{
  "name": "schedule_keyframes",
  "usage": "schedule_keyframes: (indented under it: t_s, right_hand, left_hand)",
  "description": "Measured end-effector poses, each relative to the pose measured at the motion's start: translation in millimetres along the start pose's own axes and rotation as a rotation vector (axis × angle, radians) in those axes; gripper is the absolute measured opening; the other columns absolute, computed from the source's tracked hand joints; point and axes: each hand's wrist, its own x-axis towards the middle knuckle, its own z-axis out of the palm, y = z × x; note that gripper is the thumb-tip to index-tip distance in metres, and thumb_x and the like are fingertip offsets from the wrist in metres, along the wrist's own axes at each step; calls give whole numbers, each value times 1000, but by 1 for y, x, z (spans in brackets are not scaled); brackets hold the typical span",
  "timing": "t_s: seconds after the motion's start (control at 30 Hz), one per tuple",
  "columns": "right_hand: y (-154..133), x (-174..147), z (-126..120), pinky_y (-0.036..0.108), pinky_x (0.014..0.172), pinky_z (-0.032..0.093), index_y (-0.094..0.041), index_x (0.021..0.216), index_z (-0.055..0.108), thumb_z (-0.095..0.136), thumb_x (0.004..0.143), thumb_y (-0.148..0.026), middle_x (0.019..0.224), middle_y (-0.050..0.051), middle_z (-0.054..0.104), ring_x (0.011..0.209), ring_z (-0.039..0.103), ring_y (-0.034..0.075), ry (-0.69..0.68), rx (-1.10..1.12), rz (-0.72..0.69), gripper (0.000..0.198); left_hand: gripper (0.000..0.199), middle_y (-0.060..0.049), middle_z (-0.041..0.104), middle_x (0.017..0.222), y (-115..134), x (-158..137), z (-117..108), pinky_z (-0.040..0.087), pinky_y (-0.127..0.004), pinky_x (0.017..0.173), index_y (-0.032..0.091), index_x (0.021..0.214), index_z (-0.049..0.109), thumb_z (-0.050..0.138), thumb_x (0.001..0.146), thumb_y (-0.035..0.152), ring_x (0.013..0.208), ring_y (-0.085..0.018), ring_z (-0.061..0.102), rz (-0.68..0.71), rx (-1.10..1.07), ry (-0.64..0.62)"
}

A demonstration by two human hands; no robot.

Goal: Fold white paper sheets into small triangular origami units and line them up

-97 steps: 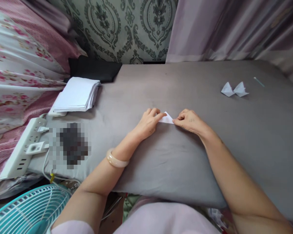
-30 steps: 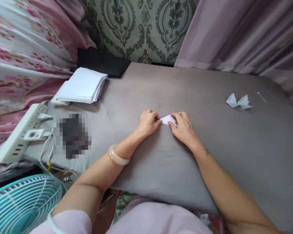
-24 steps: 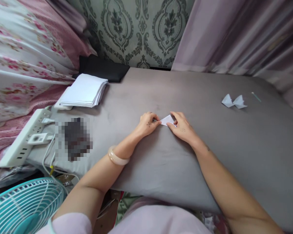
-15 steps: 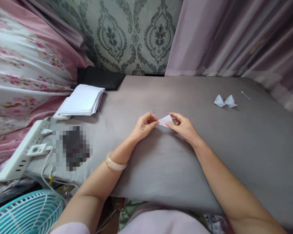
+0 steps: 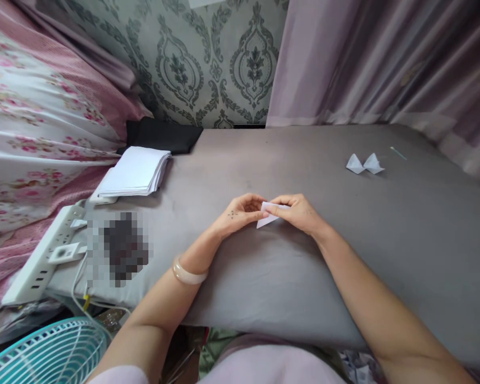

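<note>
Grey surface point(image 5: 272, 277); white paper point(image 5: 264, 221), seemingly folded

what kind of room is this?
Probably a room in a home, perhaps a bedroom, though no whole bed or other furniture shows to settle it. Signs: floral fabric hanging at the left, damask-patterned wallpaper behind the gray surface, and a teal fan at the lower left.

A home room, judging by floral drapes point(image 5: 36, 144), damask wallpaper point(image 5: 215, 69) and a fan point(image 5: 60, 352).
</note>
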Motion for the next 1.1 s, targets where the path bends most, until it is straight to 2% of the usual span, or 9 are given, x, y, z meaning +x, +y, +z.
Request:
schedule_keyframes:
  t_s: [0.07,0.17,0.27,0.37,0.47,0.7,0.87,1.1]
  right_hand:
    - [-2,-1,0,29,67,47,-20,76,75,71,70,-43,73,0,71,70,63,17,-38,-27,15,24]
    - [0,0,0,31,69,49,-21,88,73,72,70,-45,81,2,73,74,64,18,-14,88,40,30]
    - [4,4,-1,32,71,49,-22,96,69,73,69,-45,90,5,73,82,66,19,62,272,18,36]
    - [7,8,2,32,69,48,-21,90,68,72,70,-47,89,6,72,80,65,18,211,304,14,34]
    - [7,7,9,33,71,49,-20,85,67,72,70,-45,82,5,70,77,64,18,327,199,-66,30]
    - [10,5,21,32,68,49,-19,90,67,66,75,-38,84,6,70,74,62,18,406,-72,-189,24]
    - [13,7,17,31,65,48,-18,86,66,66,72,-35,78,4,69,68,60,16,410,-57,-165,22]
    - [5,1,24,28,61,44,-20,81,64,64,75,-32,76,1,66,60,54,12,380,-87,-192,14]
  left_hand:
    - [37,-3,69,85,3,0,4,48,-28,75,14,96,66,81,67,32,77,-13,63,12,-33,29]
    - [29,-2,67,75,7,1,4,48,-25,67,13,85,67,80,67,33,66,-10,60,15,-40,136]
    - [27,1,65,67,9,3,0,47,-22,59,14,79,63,80,65,29,58,-8,58,4,-105,271]
    - [28,-1,66,68,8,4,-2,48,-21,57,14,80,59,80,64,26,62,-11,64,-20,-164,331]
    - [29,-2,67,69,6,5,-1,50,-21,57,14,79,57,79,64,25,64,-12,67,-24,-173,338]
    - [36,-2,70,72,4,6,3,54,-24,62,14,79,56,84,59,27,69,-15,70,-24,-185,303]
    - [39,-3,71,74,3,5,6,56,-27,68,13,79,58,85,60,31,71,-16,70,-28,-168,261]
    - [36,-4,71,73,-5,7,3,56,-29,70,13,78,56,83,64,32,73,-17,71,6,-149,337]
